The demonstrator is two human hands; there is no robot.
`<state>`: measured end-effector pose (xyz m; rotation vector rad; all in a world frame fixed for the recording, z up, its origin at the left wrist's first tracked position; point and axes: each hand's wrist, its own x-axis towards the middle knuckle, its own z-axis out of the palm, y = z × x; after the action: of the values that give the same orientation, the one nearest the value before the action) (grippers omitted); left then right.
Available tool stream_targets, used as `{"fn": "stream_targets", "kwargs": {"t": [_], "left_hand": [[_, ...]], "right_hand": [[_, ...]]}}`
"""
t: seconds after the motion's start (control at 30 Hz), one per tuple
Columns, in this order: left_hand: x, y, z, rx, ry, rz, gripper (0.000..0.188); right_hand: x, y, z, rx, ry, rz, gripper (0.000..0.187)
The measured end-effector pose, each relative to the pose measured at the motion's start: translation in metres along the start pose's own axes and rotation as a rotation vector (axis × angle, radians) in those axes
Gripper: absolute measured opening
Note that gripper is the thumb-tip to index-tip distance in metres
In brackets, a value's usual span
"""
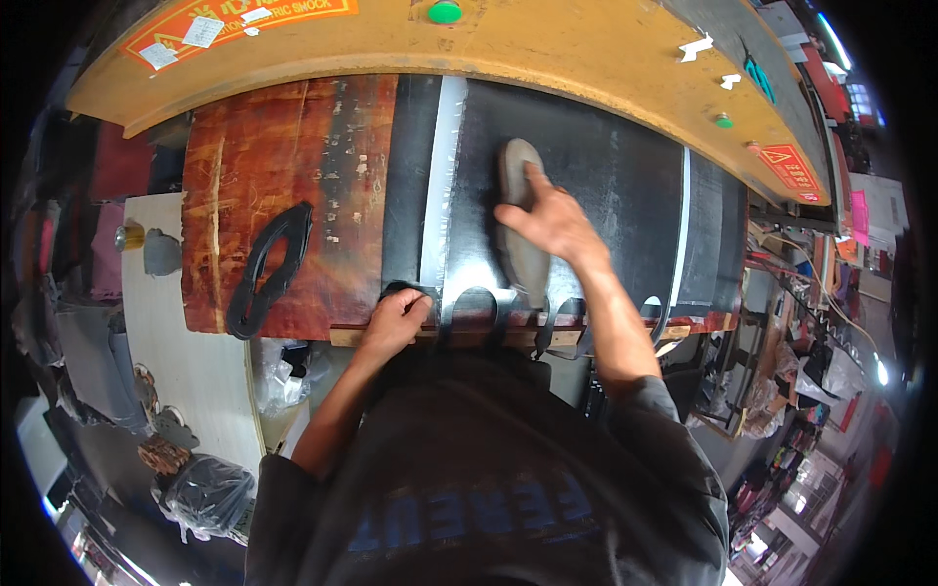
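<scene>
A long grey sole-shaped piece (529, 259), probably a cutting die, lies on a black sheet (606, 186). My right hand (552, 223) grips it near its far end, the thumb across it and the fingers at its right edge. At the near edge of the board, my left hand (398, 317) is closed, its fingertips pinching a bit of black material beside the sheet. Rounded cut-outs run along the sheet's near edge, leaving thin black strips. Further left, a black elongated ring-shaped piece (271, 269) lies on the worn red-brown board (342, 205).
A yellow machine beam (576, 63) with green buttons spans the far side above the board. At left stands a pale panel (186, 322), with a black plastic bag (207, 493) near its lower end. Clutter and cables fill the right side.
</scene>
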<state>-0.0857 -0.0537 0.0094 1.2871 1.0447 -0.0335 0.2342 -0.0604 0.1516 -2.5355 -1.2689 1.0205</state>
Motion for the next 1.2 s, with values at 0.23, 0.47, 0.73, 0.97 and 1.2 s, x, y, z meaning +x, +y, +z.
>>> {"fn": "stream_targets", "kwargs": {"t": [0.23,0.47,0.73,0.97,1.2], "left_hand": [[-0.006,0.010,-0.020,-0.257,-0.118,-0.094,0.029],[0.004,0.015,-0.024,-0.148,-0.154,-0.029,0.030],[0.007,0.010,-0.027,-0.061,-0.075,0.054,0.026],[0.056,0.043,-0.047,-0.012,-0.056,0.219,0.023],[0.067,0.039,-0.047,-0.038,-0.081,0.209,0.021]], "right_hand": [[0.038,-0.063,0.044,-0.220,0.060,0.156,0.112],[0.036,-0.054,0.049,-0.230,0.053,0.131,0.114],[-0.007,0.000,0.038,0.249,0.200,0.165,0.088],[0.028,-0.008,0.031,0.255,0.256,0.012,0.083],[0.047,-0.048,0.058,-0.056,0.393,0.003,0.098]]}}
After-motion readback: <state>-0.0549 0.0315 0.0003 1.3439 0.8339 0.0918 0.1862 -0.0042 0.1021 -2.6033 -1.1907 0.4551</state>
